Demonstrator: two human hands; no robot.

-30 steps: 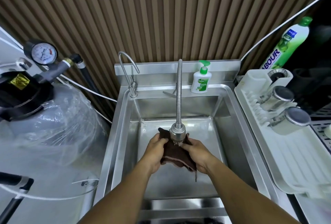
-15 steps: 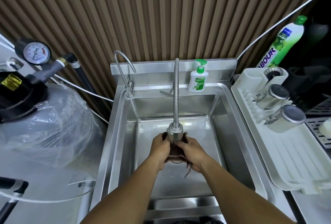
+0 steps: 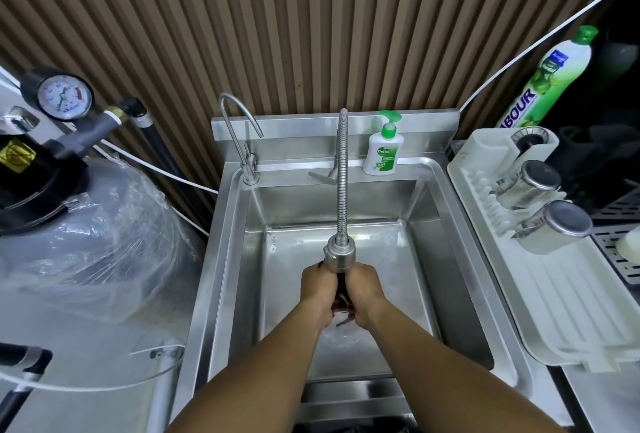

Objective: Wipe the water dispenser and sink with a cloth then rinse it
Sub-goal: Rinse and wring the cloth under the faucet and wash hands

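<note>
While both your hands hover close together over the sink (image 3: 225, 259) basin, your L hand (image 3: 317, 289) and R hand (image 3: 366, 289) each grip the dark brown cloth (image 3: 341, 296), knuckles up, fingers curled forward and mostly hidden. The cloth is bunched btwn your palms w/ only a thin strip showing, plus a short tail hanging out near the wrists. Just beyond your knuckles sits the steel spray head (image 3: 340, 256); it overlaps both hands in view, but you can't tell whether it touches them. Its flexible hose (image 3: 343, 173) rises away from your hands to the back ledge. Beyond and left of your L hand, a slim gooseneck tap (image 3: 239, 128) stands at the sink's back corner. Beyond your R hand, just right of the hose, a white Dettol pump bottle (image 3: 382, 152) stands upright on the ledge. Well off to the right of your R hand lies a white drying rack (image 3: 571, 311) w/ two steel cups (image 3: 554, 228) tipped on their sides at its far end, and a green dish-liquid bottle (image 3: 550, 79) leans behind it. Well left of your L hand is a plastic-wrapped tank (image 3: 97, 225) w/ a pressure gauge (image 3: 64, 97) above it.
</note>
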